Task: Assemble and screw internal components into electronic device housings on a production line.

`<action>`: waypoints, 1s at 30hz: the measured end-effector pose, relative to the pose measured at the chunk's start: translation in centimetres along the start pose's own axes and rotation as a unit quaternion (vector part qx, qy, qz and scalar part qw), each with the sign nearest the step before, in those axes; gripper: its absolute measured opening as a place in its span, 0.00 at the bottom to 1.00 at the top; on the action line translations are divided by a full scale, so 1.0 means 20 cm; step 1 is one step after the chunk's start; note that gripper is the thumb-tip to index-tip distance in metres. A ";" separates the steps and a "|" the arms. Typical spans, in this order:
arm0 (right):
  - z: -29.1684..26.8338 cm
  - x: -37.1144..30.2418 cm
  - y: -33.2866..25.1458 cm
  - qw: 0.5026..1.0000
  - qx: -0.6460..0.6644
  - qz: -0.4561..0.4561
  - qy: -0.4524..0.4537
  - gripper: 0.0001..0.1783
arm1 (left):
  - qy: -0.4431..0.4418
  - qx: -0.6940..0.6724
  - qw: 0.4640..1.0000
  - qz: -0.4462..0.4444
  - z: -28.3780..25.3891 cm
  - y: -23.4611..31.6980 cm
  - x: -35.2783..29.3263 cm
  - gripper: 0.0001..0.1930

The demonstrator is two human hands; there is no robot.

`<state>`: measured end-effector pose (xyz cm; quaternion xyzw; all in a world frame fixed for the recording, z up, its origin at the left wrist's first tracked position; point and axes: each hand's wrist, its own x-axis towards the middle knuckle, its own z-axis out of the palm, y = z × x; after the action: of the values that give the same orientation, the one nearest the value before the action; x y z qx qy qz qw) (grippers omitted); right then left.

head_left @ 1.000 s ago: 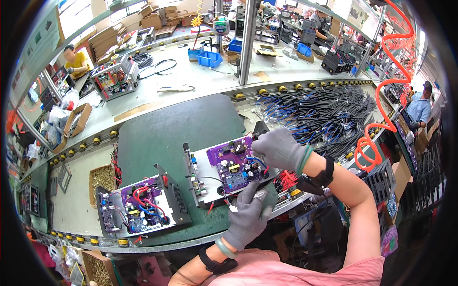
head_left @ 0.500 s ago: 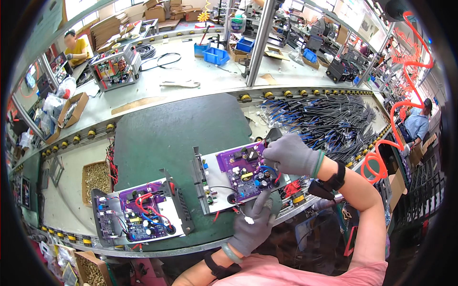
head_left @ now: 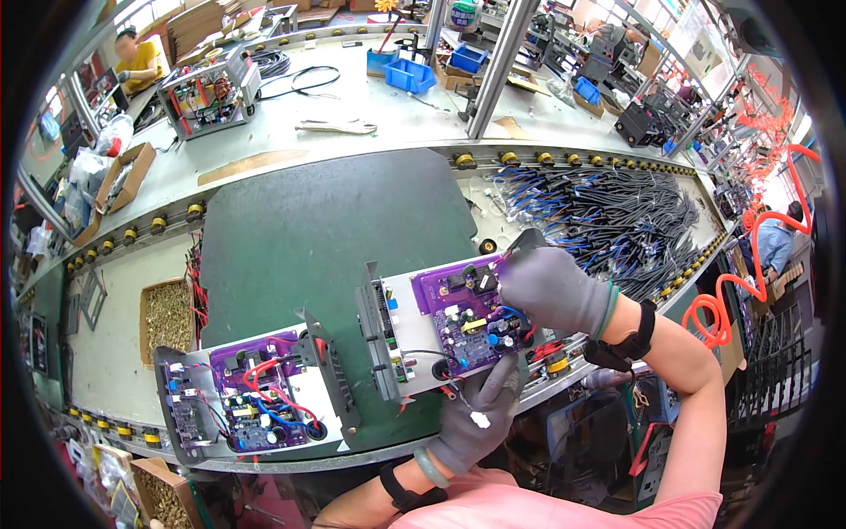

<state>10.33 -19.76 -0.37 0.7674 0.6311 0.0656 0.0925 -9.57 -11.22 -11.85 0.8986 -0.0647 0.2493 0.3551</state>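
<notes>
A metal chassis (head_left: 399, 295) bearing a purple circuit board (head_left: 463, 331) lies before me, right of centre. My left hand (head_left: 480, 414), in a grey glove, is closed at its near edge, fingers against the metal. A small white connector (head_left: 478, 420) hangs on wires over that glove. My right hand (head_left: 560, 291), also gloved, has its fingers curled down at the board's right end; what they hold is hidden. A black part (head_left: 529, 240) shows just beyond the knuckles. Blue and black leads run across the board beneath. To the left sits a similar chassis (head_left: 337, 388) with red and blue leads.
Both units rest on a dark green mat (head_left: 326, 229) over a roller line. Many black cables (head_left: 608, 216) lie at the right. A box of small brass-coloured parts (head_left: 167, 317) stands left. A coiled orange hose (head_left: 709, 322) hangs right. Blue bins (head_left: 410, 77) stand behind.
The whole view has shifted slightly. Both hands stay at the right chassis; the right hand's fingers are a little more curled over the board's end.
</notes>
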 end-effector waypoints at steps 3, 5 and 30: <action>0.00 -0.01 0.00 1.000 0.015 0.009 -0.020 0.05 | 0.006 -0.021 1.000 0.003 0.00 -0.01 0.00 0.18; -0.02 -0.02 -0.01 0.999 0.028 0.020 0.004 0.05 | -0.003 -0.024 1.000 -0.017 0.04 -0.03 -0.01 0.17; -0.04 -0.05 0.03 0.999 0.046 0.013 0.011 0.05 | 0.041 -0.162 0.984 -0.056 0.05 -0.06 0.01 0.26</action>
<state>10.62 -20.80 0.53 0.7785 0.6240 0.0461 0.0497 -8.70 -10.99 -13.07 0.8205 -0.0388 0.2523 0.5114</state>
